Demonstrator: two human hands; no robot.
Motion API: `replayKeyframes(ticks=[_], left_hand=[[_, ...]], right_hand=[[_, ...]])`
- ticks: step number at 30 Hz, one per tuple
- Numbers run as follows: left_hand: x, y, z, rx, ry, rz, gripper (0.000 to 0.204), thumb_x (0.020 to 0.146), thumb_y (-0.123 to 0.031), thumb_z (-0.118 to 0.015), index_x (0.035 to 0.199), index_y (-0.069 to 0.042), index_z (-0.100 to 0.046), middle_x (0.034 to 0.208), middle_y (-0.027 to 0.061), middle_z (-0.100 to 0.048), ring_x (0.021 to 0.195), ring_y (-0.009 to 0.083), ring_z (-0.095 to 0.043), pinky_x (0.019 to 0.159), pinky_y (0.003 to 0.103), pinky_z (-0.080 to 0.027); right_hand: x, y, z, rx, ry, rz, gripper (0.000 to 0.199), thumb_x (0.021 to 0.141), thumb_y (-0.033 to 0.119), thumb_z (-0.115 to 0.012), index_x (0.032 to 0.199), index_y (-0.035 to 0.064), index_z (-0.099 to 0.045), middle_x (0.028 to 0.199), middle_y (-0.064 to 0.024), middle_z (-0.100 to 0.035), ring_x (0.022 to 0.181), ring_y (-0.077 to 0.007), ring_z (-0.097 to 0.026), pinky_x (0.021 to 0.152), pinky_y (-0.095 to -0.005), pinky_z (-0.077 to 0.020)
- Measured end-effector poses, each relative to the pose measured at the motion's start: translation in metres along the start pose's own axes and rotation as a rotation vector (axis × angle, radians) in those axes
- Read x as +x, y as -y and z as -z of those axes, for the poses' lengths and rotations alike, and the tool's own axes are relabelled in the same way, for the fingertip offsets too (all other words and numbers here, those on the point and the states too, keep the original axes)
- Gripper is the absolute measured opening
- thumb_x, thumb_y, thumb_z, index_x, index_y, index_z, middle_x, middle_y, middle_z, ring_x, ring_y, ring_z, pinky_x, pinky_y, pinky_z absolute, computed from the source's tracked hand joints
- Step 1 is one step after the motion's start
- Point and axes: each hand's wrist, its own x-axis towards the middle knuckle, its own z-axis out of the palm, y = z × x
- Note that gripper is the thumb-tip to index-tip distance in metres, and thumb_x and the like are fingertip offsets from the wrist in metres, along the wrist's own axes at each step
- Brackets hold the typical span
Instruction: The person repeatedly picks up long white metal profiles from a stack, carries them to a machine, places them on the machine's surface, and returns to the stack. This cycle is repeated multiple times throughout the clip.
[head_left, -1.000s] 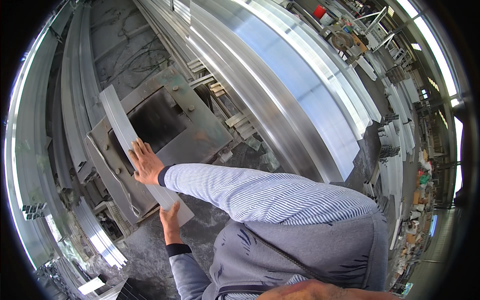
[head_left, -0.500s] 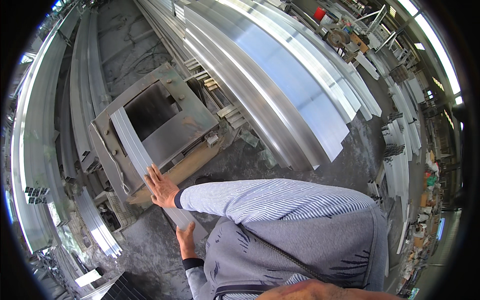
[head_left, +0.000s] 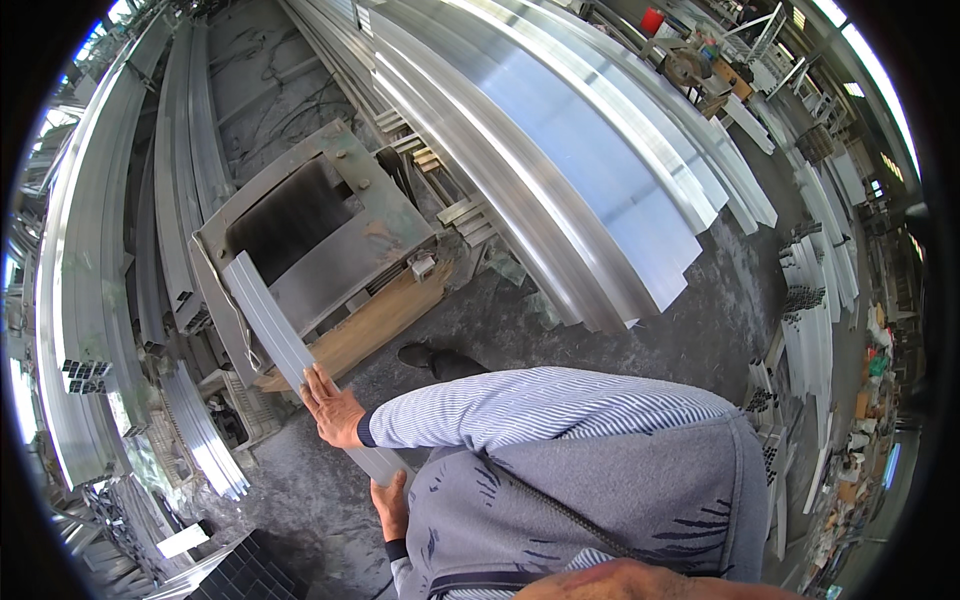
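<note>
A long, flat, grey metal profile with grooves along its length slants from the machine table toward my body. My right hand lies across its middle, fingers over the top face and the thumb side hidden. My left hand grips the near end, thumb on top and the other fingers mostly out of sight beneath. The far end rests on or just above the grey metal machine table, beside its dark rectangular opening; contact cannot be made out.
A wooden board runs along the machine's near edge. Large stacked silver profiles lie beyond it on the right. More long profiles stand in stacks on the left. A dark shoe shows on the dusty floor.
Both hands have drawn the metal profile back toward my body, so less of it lies over the machine table. A shoe has come further into view beside the wooden board.
</note>
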Motion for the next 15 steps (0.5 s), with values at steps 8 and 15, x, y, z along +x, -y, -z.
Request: replayKeyframes(ticks=[8,15], left_hand=[[0.026,-0.08,0.005,-0.425,0.014,0.172,0.063,0.103,-0.037,-0.075,0.15,0.003,-0.058,0.131,0.0158,-0.071,0.117,0.0275,-0.068,0.102,0.044,-0.055],[0.096,-0.161,-0.009,-0.813,0.31,0.098,0.077,0.092,-0.047,-0.081,0.148,-0.001,-0.054,0.12,0.0109,-0.063,0.101,0.0242,-0.063,0.087,0.043,-0.054]], right_hand=[[0.077,-0.015,0.027,0.48,-0.294,0.066,0.104,0.087,0.022,-0.081,0.17,-0.0074,-0.026,0.176,-0.0353,-0.019,0.166,-0.0563,-0.013,0.133,-0.058,-0.0322],[0.172,-0.051,0.065,1.031,-0.335,0.082,0.108,0.085,0.02,-0.071,0.172,-0.0086,-0.015,0.174,-0.0345,-0.026,0.165,-0.0519,-0.021,0.138,-0.0549,-0.0199]])
